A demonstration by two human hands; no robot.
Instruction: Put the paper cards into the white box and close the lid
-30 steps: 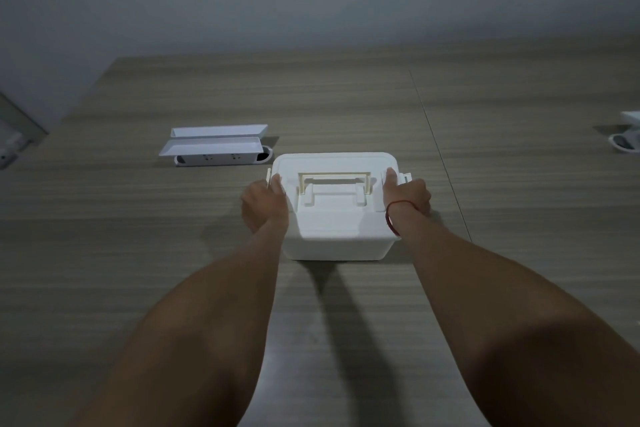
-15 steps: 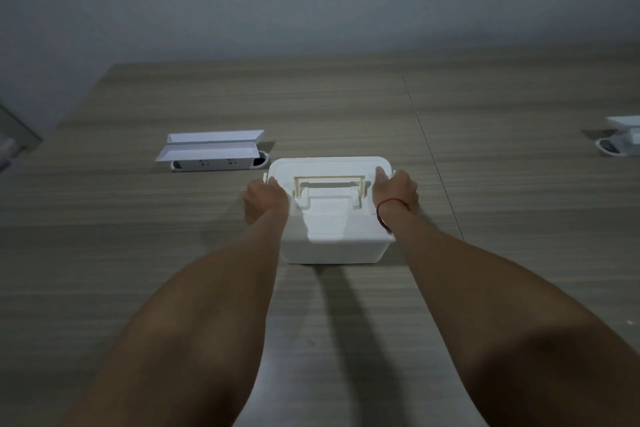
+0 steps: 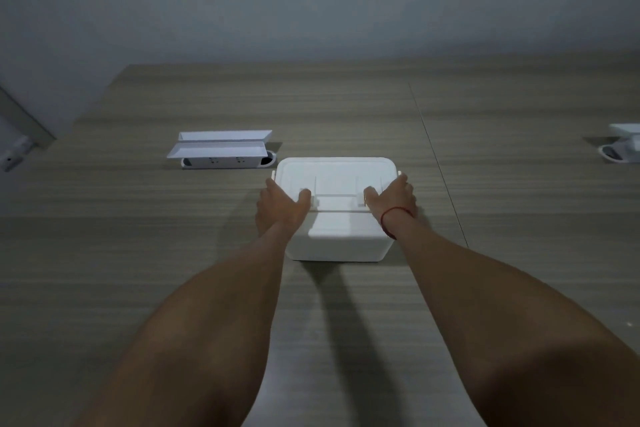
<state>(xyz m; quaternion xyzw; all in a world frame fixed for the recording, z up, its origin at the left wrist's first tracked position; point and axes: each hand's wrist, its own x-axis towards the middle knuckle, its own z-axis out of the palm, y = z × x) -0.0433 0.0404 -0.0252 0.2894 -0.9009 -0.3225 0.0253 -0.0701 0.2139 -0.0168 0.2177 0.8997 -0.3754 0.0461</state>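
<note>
A white box [image 3: 341,246] stands in the middle of the wooden table [image 3: 346,107] with its lid [image 3: 334,172] down on top. The lid's handle lies flat across the lid. My left hand [image 3: 282,206] holds the box's left side, thumb on the lid by the handle's left end. My right hand [image 3: 393,198], with a red string at the wrist, holds the right side, thumb by the handle's right end. No paper cards are in view.
A white socket unit with two raised flaps [image 3: 221,152] is set into the table, left of and behind the box. A second white unit [image 3: 623,147] sits at the right edge of the view. A seam [image 3: 429,146] runs through the table right of the box.
The handle that stood upright on the lid now lies flat. Both thumbs have moved inward onto the lid beside the handle ends.
</note>
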